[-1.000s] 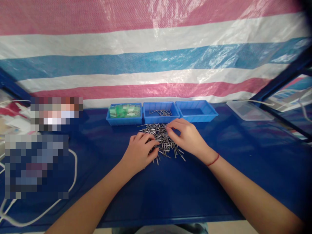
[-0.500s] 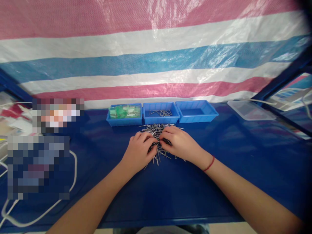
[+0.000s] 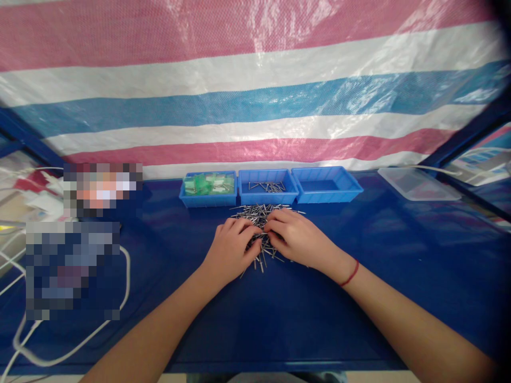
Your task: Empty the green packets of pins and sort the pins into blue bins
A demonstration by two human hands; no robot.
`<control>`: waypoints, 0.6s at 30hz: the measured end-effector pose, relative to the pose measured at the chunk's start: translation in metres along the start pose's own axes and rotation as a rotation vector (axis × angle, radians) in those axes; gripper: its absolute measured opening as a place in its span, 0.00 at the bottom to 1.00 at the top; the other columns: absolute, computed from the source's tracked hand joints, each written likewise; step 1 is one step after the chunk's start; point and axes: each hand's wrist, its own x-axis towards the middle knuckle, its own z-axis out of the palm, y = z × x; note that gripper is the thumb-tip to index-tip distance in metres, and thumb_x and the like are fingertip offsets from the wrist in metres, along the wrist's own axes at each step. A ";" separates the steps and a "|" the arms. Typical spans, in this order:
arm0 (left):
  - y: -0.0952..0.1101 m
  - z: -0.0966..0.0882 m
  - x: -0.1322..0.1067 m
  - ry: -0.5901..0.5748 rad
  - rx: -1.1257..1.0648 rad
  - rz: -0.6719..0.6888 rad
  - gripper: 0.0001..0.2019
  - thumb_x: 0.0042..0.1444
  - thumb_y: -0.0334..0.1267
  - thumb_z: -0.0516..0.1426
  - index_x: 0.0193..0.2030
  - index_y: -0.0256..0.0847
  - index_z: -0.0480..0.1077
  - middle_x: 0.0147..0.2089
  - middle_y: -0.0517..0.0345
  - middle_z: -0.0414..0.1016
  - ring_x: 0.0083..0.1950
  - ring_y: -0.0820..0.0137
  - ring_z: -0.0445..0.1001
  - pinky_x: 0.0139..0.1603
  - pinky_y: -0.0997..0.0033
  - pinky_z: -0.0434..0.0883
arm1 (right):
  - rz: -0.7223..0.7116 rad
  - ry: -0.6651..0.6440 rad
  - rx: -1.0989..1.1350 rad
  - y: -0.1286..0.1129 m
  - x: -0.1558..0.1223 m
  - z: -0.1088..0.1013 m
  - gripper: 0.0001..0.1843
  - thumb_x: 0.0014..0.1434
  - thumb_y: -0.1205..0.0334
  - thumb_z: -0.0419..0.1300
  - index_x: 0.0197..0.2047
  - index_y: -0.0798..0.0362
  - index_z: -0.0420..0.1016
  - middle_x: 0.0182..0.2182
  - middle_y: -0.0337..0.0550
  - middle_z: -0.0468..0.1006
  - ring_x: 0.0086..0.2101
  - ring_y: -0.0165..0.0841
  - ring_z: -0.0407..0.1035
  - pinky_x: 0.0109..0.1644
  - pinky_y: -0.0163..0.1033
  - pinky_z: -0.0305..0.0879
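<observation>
A loose pile of thin metal blind rivets [image 3: 255,211] lies on the blue table, spread just in front of the middle bin. My left hand [image 3: 231,244] rests at the pile's left side, fingers curled and thumb bent in, its fingertips at a rivet. From the right, my right hand [image 3: 293,234], with a red string on the wrist, pinches at the same spot. The fingertips of both hands nearly meet over the pile. What lies between them is small and partly covered by the fingers.
Behind the pile stand three blue bins in a row: a left bin [image 3: 207,201] with green and clear packets, a middle bin [image 3: 268,197] with some rivets, and a right bin [image 3: 329,196]. A translucent lid [image 3: 417,184] lies right; a white cable [image 3: 126,276] loops left.
The whole view has shifted slightly, so everything sits a little farther right. Both hands stay over the pile, with only small finger movement.
</observation>
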 end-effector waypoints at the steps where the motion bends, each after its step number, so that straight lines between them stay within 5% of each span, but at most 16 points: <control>1: 0.000 0.000 0.000 -0.003 0.002 0.001 0.10 0.62 0.39 0.54 0.47 0.44 0.72 0.51 0.54 0.73 0.53 0.61 0.66 0.53 0.58 0.65 | 0.006 0.001 0.005 0.000 0.000 0.000 0.08 0.62 0.68 0.54 0.38 0.55 0.75 0.36 0.47 0.73 0.39 0.37 0.67 0.46 0.43 0.65; 12: 0.001 0.000 -0.001 -0.025 0.017 0.004 0.11 0.63 0.40 0.53 0.48 0.44 0.73 0.52 0.55 0.72 0.54 0.61 0.64 0.53 0.57 0.64 | 0.082 0.044 0.105 0.007 -0.001 0.008 0.08 0.61 0.70 0.54 0.36 0.55 0.74 0.35 0.48 0.72 0.39 0.38 0.68 0.46 0.44 0.65; 18: 0.003 0.003 0.001 -0.027 0.075 -0.011 0.14 0.66 0.39 0.49 0.54 0.43 0.69 0.53 0.53 0.72 0.52 0.61 0.64 0.49 0.59 0.64 | 0.148 0.076 0.067 0.002 -0.001 0.013 0.10 0.62 0.60 0.57 0.41 0.55 0.77 0.37 0.48 0.73 0.40 0.40 0.67 0.46 0.46 0.64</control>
